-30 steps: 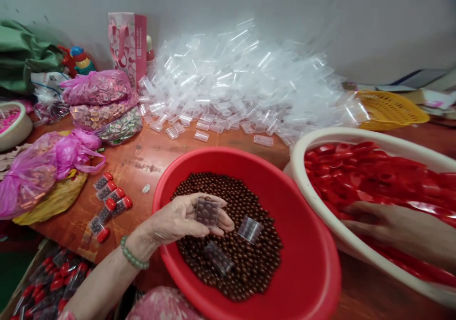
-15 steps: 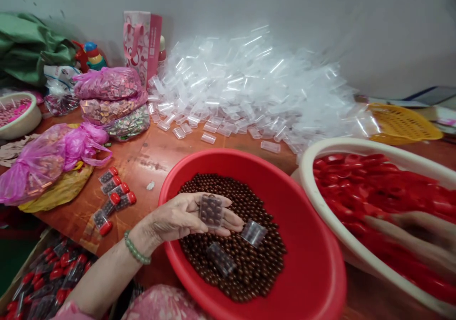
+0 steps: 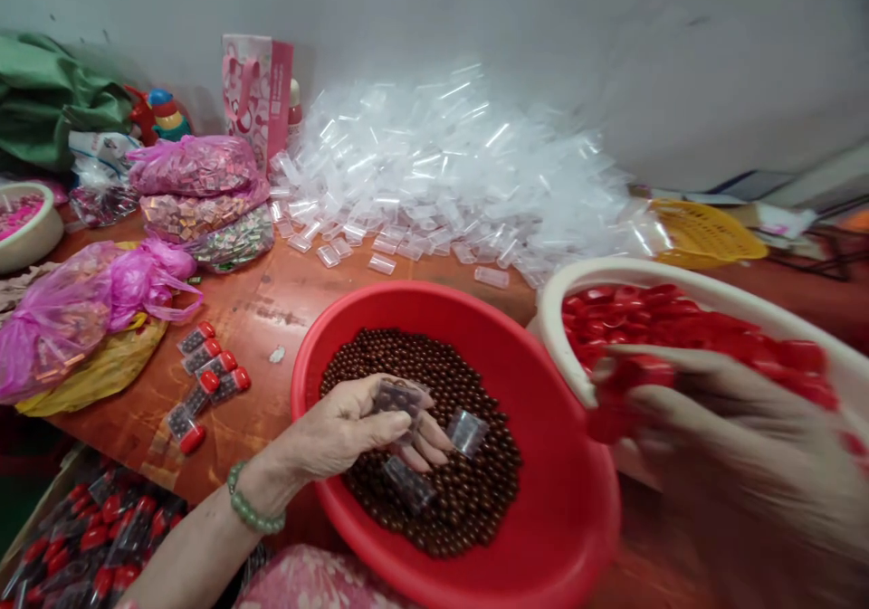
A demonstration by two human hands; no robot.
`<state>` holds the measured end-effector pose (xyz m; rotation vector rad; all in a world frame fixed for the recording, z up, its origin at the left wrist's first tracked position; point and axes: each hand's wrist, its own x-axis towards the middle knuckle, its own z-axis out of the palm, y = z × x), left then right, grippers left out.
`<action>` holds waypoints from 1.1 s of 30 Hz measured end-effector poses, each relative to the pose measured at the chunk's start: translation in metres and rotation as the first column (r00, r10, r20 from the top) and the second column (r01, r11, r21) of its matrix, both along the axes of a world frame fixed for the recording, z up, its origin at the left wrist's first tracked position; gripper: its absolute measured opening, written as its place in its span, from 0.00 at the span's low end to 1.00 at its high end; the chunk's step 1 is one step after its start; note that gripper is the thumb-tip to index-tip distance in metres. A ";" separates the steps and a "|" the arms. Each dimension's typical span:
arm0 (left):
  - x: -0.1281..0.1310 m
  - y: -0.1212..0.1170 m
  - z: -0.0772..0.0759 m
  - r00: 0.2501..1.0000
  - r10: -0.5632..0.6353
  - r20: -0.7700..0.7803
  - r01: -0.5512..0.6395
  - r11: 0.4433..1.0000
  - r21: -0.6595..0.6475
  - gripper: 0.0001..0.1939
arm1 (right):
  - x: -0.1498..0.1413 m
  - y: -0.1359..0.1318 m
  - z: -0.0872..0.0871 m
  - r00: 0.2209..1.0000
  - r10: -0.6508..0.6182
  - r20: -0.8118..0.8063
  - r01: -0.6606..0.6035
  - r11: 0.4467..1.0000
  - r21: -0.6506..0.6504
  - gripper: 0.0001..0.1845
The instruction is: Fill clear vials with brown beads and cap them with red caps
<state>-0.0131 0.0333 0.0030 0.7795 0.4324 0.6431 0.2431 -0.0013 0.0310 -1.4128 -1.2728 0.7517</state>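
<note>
Left hand (image 3: 346, 426), curled above the red basin (image 3: 434, 299), holding a clear box (image 3: 399, 398) of brown beads (image 3: 462, 491); two more boxes (image 3: 467, 432) on the beads in the basin. Right hand (image 3: 740, 473), blurred, gripping red caps (image 3: 628, 392) just right of the basin, at a white tub's (image 3: 652, 270) rim.

Orange tabletop (image 3: 264, 297): clear vials (image 3: 434, 175) heaped far, red basin (image 3: 353, 306) near, white tub (image 3: 611, 270) right, pink bags (image 3: 61, 319) left.

The right hand (image 3: 740, 473) and nearby red caps (image 3: 628, 401) are blurred. The left hand (image 3: 339, 428) partly hides a clear tube (image 3: 400, 398).
</note>
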 end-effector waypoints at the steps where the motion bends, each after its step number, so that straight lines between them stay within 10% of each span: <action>1: 0.000 -0.001 0.000 1.000 0.008 -0.026 -0.007 1.000 0.025 0.21 | -0.010 0.006 -0.002 0.981 0.016 -0.192 -0.032 0.996 -0.083 0.09; 3: 0.001 -0.002 0.002 0.998 0.020 -0.066 -0.015 0.998 0.065 0.21 | -0.028 0.017 -0.005 0.884 0.078 -0.461 -0.163 0.976 -0.147 0.12; 12: 0.008 -0.006 0.011 0.882 0.276 -0.381 -0.231 0.960 0.160 0.15 | -0.066 0.024 -0.021 0.719 0.192 -0.668 -0.348 0.932 -0.106 0.14; 22: 0.018 -0.006 0.004 0.864 0.336 -0.375 -0.309 0.942 0.131 0.16 | -0.076 0.024 -0.024 0.739 0.185 -0.648 -0.299 0.952 -0.069 0.11; 29: 0.013 -0.003 0.005 0.862 0.322 -0.392 -0.301 0.947 0.116 0.15 | -0.058 0.024 -0.020 0.959 0.236 -0.158 -0.251 0.964 -0.083 0.11; 33: 0.009 0.000 0.009 0.864 0.290 -0.410 -0.277 0.956 0.094 0.15 | -0.040 0.027 -0.006 0.836 0.475 0.275 -0.468 0.878 -0.096 0.07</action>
